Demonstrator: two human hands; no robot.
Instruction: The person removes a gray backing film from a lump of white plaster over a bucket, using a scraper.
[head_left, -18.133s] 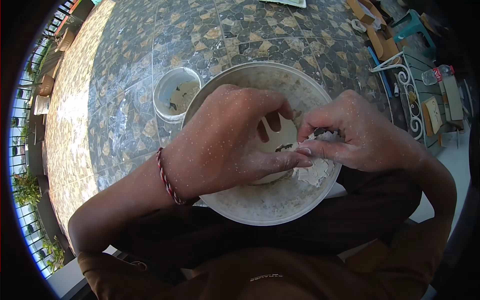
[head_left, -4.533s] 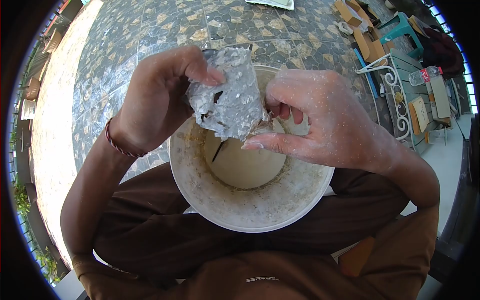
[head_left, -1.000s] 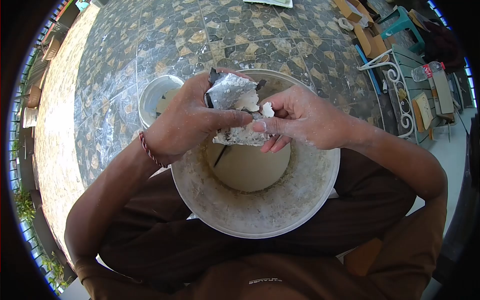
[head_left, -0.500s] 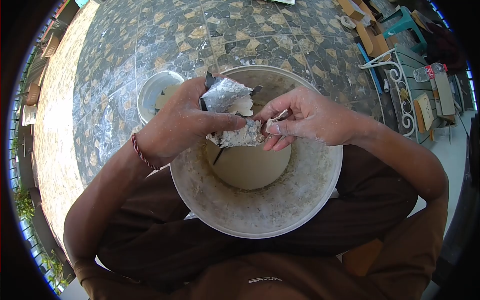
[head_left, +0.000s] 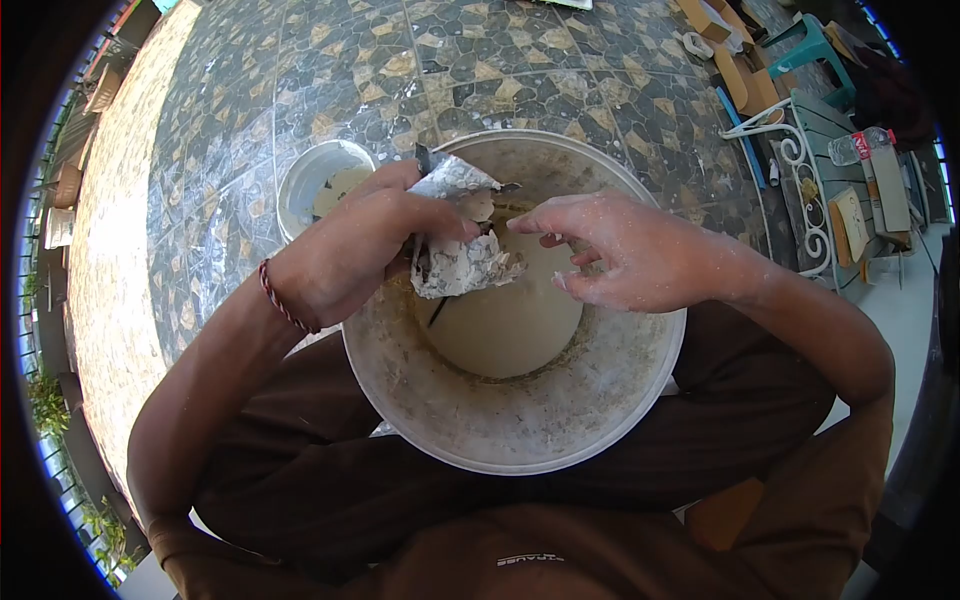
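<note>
My left hand grips a crumpled, silvery-grey piece crusted with pale, flaky material. That piece hangs over a large round whitish tub, which has cloudy beige liquid in its bottom. To its right, my right hand hovers above the tub with fingers apart and nothing visible between them. A thin dark stick shows below the crusted piece; its upper end is hidden. Beyond my left wrist stands a small white bucket with pale contents, partly covered by my left hand.
Patterned stone tiles with white splashes surround the tub. My crossed legs lie on both sides of it. At the right are a bench with white scrollwork, a plastic bottle, a green stool and cardboard boxes.
My right hand has let go of a small pale fragment and moved slightly right, its fingers opening. The crusted piece in my left hand has tilted, showing more of its pale side.
</note>
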